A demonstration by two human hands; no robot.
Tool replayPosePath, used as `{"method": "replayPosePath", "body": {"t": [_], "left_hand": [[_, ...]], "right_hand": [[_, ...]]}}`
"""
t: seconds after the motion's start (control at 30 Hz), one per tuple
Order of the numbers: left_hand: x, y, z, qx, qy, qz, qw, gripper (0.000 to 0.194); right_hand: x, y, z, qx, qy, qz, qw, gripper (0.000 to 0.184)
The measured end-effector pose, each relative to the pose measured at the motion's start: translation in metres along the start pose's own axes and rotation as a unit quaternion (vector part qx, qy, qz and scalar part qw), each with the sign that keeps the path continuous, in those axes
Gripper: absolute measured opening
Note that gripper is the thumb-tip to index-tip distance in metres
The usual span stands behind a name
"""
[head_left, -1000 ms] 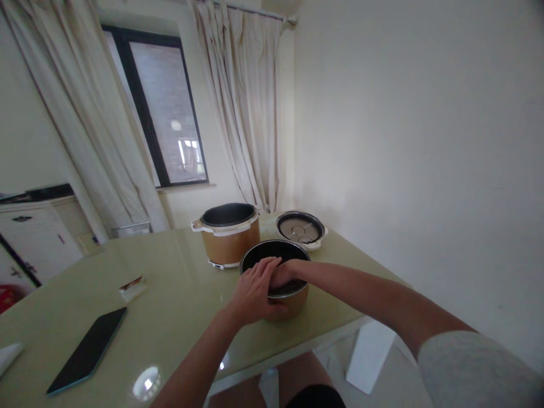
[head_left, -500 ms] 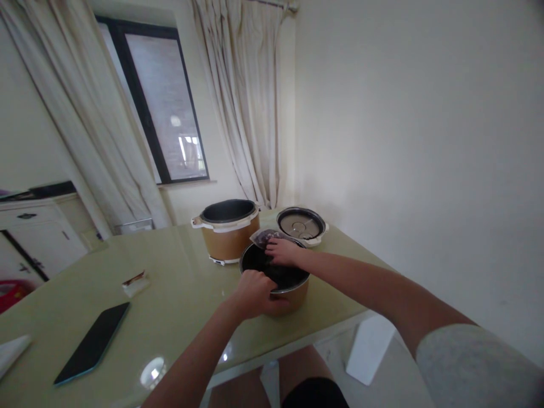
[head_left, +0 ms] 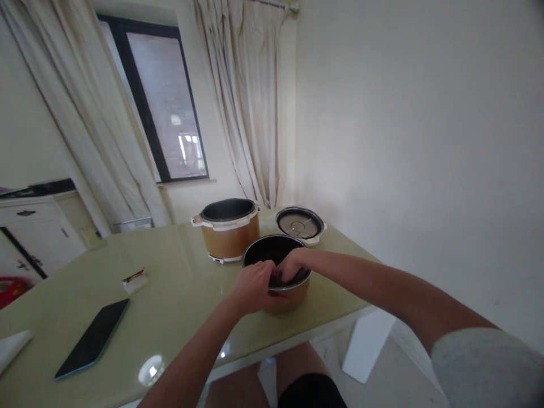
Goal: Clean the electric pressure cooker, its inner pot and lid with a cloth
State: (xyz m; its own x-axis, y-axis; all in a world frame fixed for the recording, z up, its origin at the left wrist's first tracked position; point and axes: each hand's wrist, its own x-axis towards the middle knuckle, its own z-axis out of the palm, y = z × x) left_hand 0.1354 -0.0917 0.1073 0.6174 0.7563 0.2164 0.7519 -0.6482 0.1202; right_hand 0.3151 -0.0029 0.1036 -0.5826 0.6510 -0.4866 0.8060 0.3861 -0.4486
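A gold-brown inner pot with a dark inside stands near the front edge of the table. My left hand curls over its near rim, fingers bent into the pot. My right hand reaches inside from the right, fingers closed on something dark that I cannot make out. The two hands nearly touch. Behind the pot stands a brown rice cooker body with no lid. Its round lid lies flat on the table to the right.
A dark phone lies on the pale green table at the left, with a small wrapper beyond it. White paper sits at the far left edge. Curtains and a window stand behind; a white wall runs along the right.
My right hand, which was at the pot's far rim by a small packet, has dropped back inside the pot toward my left hand. The packet is out of sight now.
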Motion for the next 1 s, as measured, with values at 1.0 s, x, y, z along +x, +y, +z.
{"method": "replayPosePath", "body": {"t": [1.0], "left_hand": [[0.0,-0.097,0.003,-0.077,0.057,0.06,0.994,0.104]], "right_hand": [[-0.056,-0.024,-0.002,0.143,0.105,-0.141,0.974,0.056]]}}
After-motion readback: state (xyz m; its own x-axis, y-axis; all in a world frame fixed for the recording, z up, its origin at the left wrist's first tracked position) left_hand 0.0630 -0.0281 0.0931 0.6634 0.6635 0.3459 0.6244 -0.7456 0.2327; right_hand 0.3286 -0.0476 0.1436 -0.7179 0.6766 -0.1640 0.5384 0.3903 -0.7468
